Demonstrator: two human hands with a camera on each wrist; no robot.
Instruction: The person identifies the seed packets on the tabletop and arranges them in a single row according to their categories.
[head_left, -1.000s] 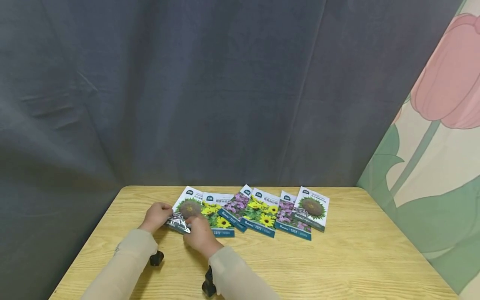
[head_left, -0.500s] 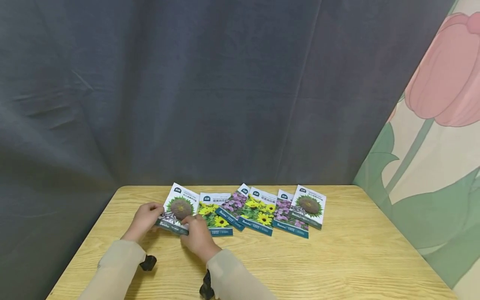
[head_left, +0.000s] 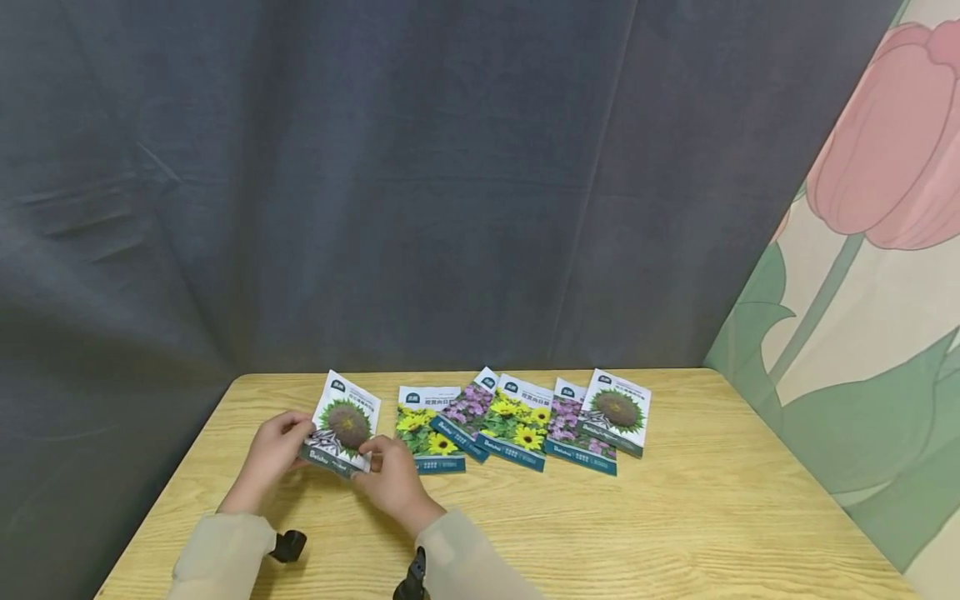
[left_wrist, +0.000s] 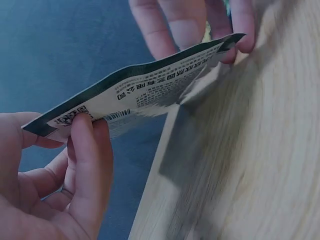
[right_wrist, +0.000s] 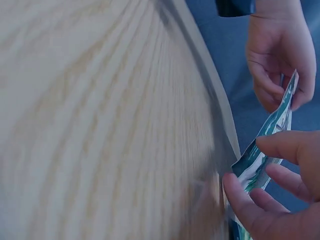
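Wooden counter: two yellow-flower packets, two purple-flower packets, one sunflower packet; toward nine o'clock, left hand and right hand narrowly pinch the second sunflower packet.

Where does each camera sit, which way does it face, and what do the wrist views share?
Head: worn on the head, facing forward and down at held packet, table and curtain; left hand, right hand and sleeves show.
Left wrist: on the left wrist, facing the held packet's printed back; left hand near, right hand beyond.
Right wrist: on the right wrist, facing the held packet and table; right hand near, left hand beyond.
Shared by both wrist views: held packet, table, both hands.
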